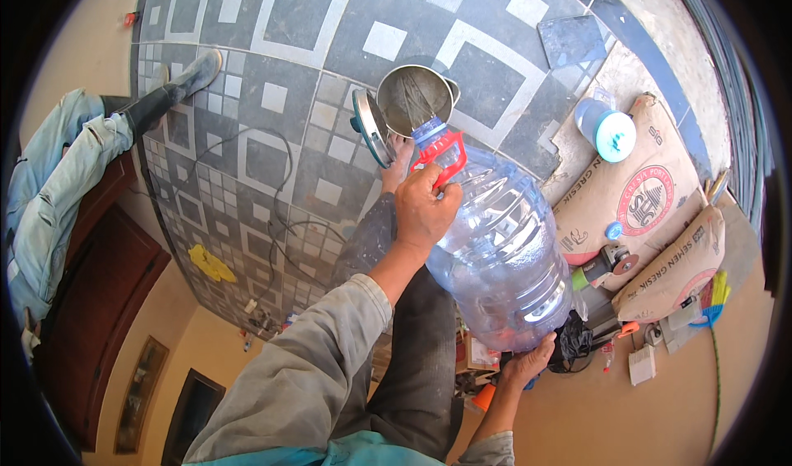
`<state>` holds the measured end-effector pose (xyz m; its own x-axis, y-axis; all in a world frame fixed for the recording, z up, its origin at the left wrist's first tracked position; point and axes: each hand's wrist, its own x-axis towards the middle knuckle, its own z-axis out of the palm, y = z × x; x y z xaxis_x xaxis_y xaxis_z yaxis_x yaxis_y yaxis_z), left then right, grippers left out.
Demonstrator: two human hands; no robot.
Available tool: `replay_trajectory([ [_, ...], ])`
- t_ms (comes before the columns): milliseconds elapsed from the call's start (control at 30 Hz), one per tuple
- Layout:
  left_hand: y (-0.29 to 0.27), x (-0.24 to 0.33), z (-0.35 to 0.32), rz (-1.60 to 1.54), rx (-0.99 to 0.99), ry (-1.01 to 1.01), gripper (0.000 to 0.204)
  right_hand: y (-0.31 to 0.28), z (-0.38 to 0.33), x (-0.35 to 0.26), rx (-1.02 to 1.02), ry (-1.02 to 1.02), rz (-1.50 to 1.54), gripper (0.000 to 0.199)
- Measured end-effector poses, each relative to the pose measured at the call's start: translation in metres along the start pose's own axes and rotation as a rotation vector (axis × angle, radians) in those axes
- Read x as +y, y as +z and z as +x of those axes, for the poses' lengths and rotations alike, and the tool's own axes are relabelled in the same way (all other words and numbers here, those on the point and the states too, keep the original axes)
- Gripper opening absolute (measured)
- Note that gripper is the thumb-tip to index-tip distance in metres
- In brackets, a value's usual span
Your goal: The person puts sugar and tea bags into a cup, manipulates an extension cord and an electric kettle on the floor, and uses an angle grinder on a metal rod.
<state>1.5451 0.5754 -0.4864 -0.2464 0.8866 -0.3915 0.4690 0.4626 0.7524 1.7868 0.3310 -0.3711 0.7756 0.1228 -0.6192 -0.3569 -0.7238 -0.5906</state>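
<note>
A large clear plastic water bottle (507, 247) lies tilted in my hands, its neck pointing forward. My left hand (427, 206) is closed around the red handle (448, 159) at the neck. At the other end, my right hand (528, 365) holds up the bottle's base from below. The mouth is over the rim of a round metal pot (398, 86) on the tiled floor, and a clear stream of water runs into it. Tipped up at the pot's left side is its round lid (370, 127), with a dark teal knob. My foot shows just behind the pot.
Right of the bottle lie brown cement bags (598, 189), with an angle grinder (609, 264) and a jug with a light-blue lid (609, 132) on or beside them. A dark cable (289, 165) winds across the floor. Another person's legs (70, 185) are at far left, near a yellow cloth (210, 264).
</note>
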Motion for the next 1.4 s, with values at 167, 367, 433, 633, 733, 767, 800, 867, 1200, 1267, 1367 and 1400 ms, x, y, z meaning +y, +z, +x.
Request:
replay_trajectory([
  [167,-0.002,-0.001,-0.002,0.029,0.011,0.044,0.016,0.002,-0.005,-0.004,-0.008,-0.020,-0.010,0.044],
  [367,0.000,-0.001,-0.006,0.000,0.007,0.043,0.014,-0.006,-0.003,0.001,0.007,-0.037,-0.019,0.042],
  [433,0.001,-0.002,-0.007,0.006,0.004,0.046,0.014,-0.004,-0.004,0.000,0.013,-0.049,-0.017,0.042],
  [633,0.003,-0.004,-0.007,-0.015,-0.002,0.009,0.015,0.000,-0.005,0.000,0.000,-0.044,0.014,0.042],
  [733,0.002,-0.003,-0.007,0.004,-0.011,0.027,0.016,0.000,-0.004,0.003,-0.006,-0.034,0.030,0.043],
  [767,0.002,-0.002,-0.007,0.005,-0.008,0.031,0.016,-0.001,-0.005,0.003,-0.005,-0.030,0.034,0.044],
  [800,0.002,-0.001,-0.007,0.006,-0.006,0.035,0.016,-0.001,-0.005,0.004,-0.004,-0.034,0.046,0.044],
  [867,0.002,-0.002,-0.007,0.005,-0.003,0.041,0.017,0.000,-0.003,0.006,-0.006,-0.041,0.063,0.044],
  [1200,0.003,-0.017,-0.008,0.087,-0.032,0.123,0.015,0.008,-0.003,0.008,0.026,-0.008,0.098,0.050],
  [1267,0.004,-0.019,-0.009,0.060,-0.033,0.132,0.015,0.010,-0.002,0.014,0.038,-0.013,0.116,0.050],
  [1367,0.002,-0.016,-0.010,0.038,-0.051,0.131,0.015,0.012,0.004,0.018,0.003,-0.032,0.091,0.059],
  [1400,0.000,-0.012,-0.011,0.043,-0.064,0.128,0.015,0.013,0.007,0.022,0.021,-0.011,0.096,0.062],
])
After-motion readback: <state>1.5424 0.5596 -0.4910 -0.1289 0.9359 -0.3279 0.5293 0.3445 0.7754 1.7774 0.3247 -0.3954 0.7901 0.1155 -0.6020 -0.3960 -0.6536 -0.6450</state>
